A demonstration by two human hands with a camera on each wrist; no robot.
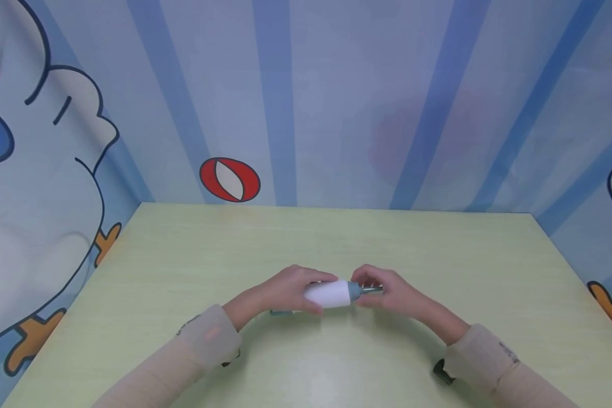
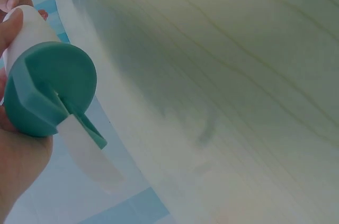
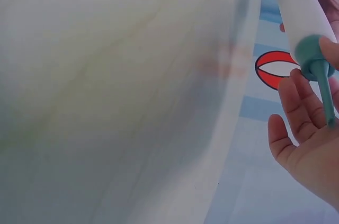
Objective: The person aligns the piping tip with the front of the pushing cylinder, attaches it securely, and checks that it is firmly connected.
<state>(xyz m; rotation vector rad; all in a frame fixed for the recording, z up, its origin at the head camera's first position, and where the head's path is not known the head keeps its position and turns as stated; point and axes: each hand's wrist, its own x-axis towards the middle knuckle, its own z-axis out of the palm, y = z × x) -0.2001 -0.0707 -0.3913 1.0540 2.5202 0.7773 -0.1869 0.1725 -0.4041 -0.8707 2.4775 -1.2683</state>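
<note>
A white piping syringe [image 1: 334, 294] with teal end caps lies sideways between the two hands. My left hand [image 1: 289, 289] grips its white body, thumb on the near side. In the left wrist view its round teal back cap [image 2: 69, 70] faces the camera, with a flat white strip [image 2: 87, 155] sticking out. The right hand [image 1: 394, 293] pinches the teal collar [image 3: 312, 49] at the other end with thumb and fingertips. From that collar a thin tapered nozzle [image 3: 324, 94] points toward the right palm. Other fingers of this hand lie extended.
Both hands are over a pale yellow-green table [image 1: 306, 238]. Blue striped walls [image 1: 331, 102] with cartoon figures and a red-and-white ball [image 1: 230, 179] stand behind and beside it. A small black piece [image 1: 442, 372] hangs under the right sleeve cuff [image 1: 481, 357].
</note>
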